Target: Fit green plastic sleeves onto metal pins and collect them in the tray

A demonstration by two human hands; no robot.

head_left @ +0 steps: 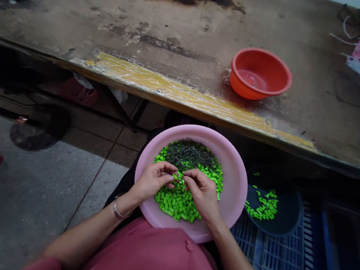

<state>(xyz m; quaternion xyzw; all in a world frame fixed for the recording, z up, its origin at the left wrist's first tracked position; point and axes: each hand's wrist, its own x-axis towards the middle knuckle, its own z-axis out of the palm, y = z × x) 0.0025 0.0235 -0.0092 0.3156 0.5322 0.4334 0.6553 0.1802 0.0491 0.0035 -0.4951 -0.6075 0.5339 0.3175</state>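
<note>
Pinching with left hand [157,180] and right hand [203,192], close together, a tiny item [179,181] too small to read for direction; held over green pieces [176,203], strewn long-axis every way inside the pink basin [234,195], beside dark thin bits [192,155].

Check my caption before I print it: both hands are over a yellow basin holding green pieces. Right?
No: the basin is pink, not yellow, as the head view shows. The left hand and right hand are over it, and it holds green pieces.

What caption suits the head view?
Both hands close together over a pink basin of green pieces and thin dark parts.
</note>
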